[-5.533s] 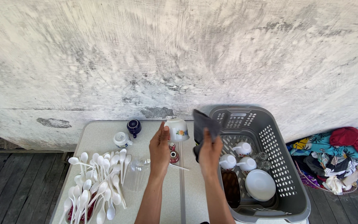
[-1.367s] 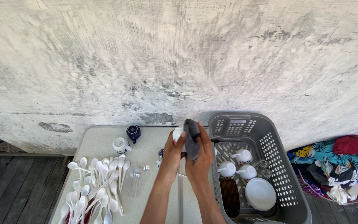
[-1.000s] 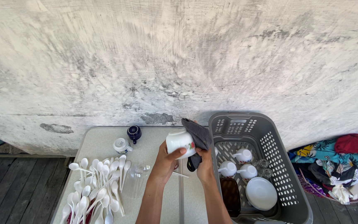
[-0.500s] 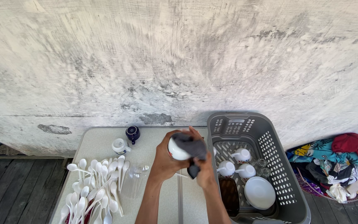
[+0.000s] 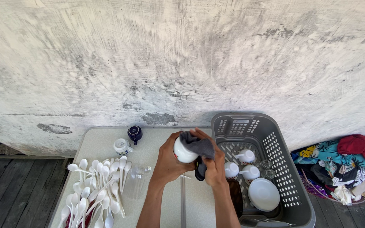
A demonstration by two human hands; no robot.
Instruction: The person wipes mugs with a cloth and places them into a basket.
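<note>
My left hand grips a white cup above the middle of the grey table. My right hand presses a dark grey cloth over the cup's top and side. A dark object hangs just below the cup between my hands; I cannot tell what it is.
Several white spoons lie spread on the table's left part, with a clear glass beside them. A white cup and a dark blue cup stand at the back. A grey basket at right holds white cups and a plate. Colourful clothes lie far right.
The cup has turned in my left hand, and my right hand has moved the cloth from beside it to over its top. Both hands stay above the table's middle.
</note>
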